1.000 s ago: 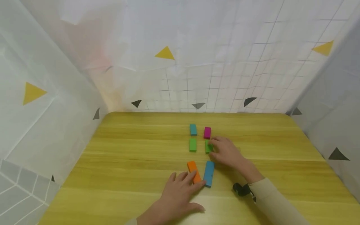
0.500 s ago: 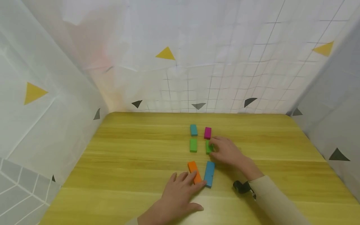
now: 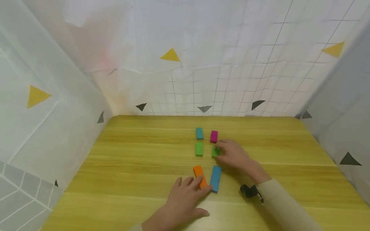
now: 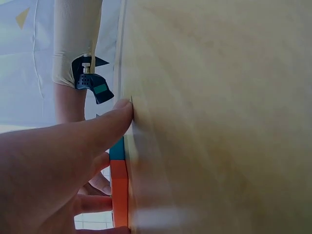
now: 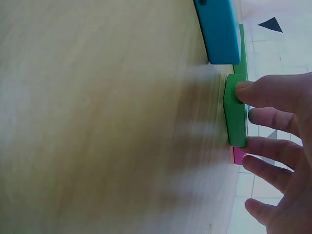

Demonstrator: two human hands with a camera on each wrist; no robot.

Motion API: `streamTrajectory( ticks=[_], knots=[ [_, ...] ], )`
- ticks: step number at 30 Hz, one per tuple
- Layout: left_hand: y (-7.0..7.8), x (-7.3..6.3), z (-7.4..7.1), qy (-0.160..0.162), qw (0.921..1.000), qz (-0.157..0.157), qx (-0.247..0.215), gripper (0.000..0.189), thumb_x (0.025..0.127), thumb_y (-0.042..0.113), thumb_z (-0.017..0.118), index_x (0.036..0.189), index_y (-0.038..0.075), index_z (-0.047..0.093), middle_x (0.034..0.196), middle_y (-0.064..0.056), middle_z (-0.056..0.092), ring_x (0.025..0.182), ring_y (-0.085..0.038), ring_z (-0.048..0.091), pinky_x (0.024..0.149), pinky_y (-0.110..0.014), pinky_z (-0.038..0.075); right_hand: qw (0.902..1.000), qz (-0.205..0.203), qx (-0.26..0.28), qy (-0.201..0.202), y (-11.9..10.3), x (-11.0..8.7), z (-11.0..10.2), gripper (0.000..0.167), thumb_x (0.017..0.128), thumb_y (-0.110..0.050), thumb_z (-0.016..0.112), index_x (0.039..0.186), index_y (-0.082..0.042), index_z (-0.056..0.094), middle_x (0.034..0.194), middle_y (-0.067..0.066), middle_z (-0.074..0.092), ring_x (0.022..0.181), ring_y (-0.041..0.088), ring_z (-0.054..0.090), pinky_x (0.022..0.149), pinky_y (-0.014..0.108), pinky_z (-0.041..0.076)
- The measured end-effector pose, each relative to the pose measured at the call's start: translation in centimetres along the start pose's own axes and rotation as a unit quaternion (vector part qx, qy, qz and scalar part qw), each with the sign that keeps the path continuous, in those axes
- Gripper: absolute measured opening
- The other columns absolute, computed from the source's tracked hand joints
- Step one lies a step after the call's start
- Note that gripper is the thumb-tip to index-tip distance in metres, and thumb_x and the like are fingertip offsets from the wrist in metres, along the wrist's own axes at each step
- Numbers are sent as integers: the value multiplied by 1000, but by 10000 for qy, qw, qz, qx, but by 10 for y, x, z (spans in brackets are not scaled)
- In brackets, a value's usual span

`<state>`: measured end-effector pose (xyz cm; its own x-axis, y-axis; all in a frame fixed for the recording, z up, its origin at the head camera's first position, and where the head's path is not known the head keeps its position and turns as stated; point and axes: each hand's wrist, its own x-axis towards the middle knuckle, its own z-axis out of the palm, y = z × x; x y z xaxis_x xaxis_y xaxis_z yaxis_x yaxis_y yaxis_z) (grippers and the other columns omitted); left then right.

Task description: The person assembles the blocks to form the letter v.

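Note:
My left hand point(image 3: 182, 199) rests with spread fingers on the orange block point(image 3: 198, 171), and its index fingertip touches the near end of the blue block point(image 3: 216, 175). In the left wrist view, its thumb stands apart from the orange block point(image 4: 119, 190). My right hand point(image 3: 233, 156) pinches a green block point(image 3: 214, 154) lying on the table, partly hidden by the fingers. In the right wrist view, the thumb lies on the near end of that green block point(image 5: 235, 114), with fingertips at its other side.
A second green block point(image 3: 199, 149) lies left of the pinched one. Behind them are a teal block point(image 3: 199, 133) and a magenta block point(image 3: 214, 136). The wooden table point(image 3: 130, 179) ends at a white sheet wall point(image 3: 179, 86) at the back. A black wrist camera point(image 3: 248, 191) hangs under the right sleeve.
Both hands hold nearly the same places, and the blocks keep their positions relative to each other. The head view has shifted very slightly.

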<state>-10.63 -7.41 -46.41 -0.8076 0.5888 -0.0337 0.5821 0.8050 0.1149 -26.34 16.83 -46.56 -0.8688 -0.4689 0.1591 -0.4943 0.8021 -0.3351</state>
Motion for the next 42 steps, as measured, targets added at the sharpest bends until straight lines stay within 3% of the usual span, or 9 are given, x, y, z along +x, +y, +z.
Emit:
streamTrajectory(
  ticks=[7, 20, 28, 36, 42],
  knots=[
    [0, 1, -1, -37, 10000, 28, 67, 74, 84, 74, 54, 150, 50, 32, 159, 0, 38, 136, -30, 46, 106, -64, 37, 10000, 51, 20, 67, 3, -2, -2, 31, 78, -27, 79, 106, -18, 69, 108, 1, 67, 98, 24, 61, 92, 48, 51],
    [0, 1, -3, -17, 9999, 22, 152, 74, 83, 72, 58, 149, 50, 36, 157, 0, 41, 133, -28, 48, 106, -65, 38, 9997, -129, -85, 178, -2, -14, -7, 32, 76, -31, 81, 105, -19, 70, 112, 2, 69, 106, 27, 60, 100, 51, 46],
    [0, 2, -1, -74, 9999, 16, 131, 73, 83, 72, 58, 149, 50, 35, 157, 0, 41, 132, -27, 48, 106, -65, 38, 9998, -129, -20, 152, -1, -19, -4, 34, 75, -33, 82, 104, -21, 70, 106, -2, 67, 101, 23, 59, 96, 48, 48],
    [0, 2, -1, -72, 9999, 5, 99, 73, 84, 72, 57, 149, 50, 34, 158, 1, 40, 134, -27, 47, 107, -65, 36, 9999, -21, 53, 96, 1, -23, -1, 36, 76, -34, 81, 107, -20, 70, 114, 1, 69, 111, 27, 60, 102, 52, 46],
    [1, 3, 0, -36, 9999, 14, 144, 72, 85, 72, 56, 150, 51, 33, 158, 1, 39, 134, -28, 47, 107, -65, 36, 9996, -155, -142, 183, 0, -25, -2, 32, 76, -35, 82, 103, -19, 70, 110, 1, 69, 107, 28, 60, 103, 52, 43]
  ],
)
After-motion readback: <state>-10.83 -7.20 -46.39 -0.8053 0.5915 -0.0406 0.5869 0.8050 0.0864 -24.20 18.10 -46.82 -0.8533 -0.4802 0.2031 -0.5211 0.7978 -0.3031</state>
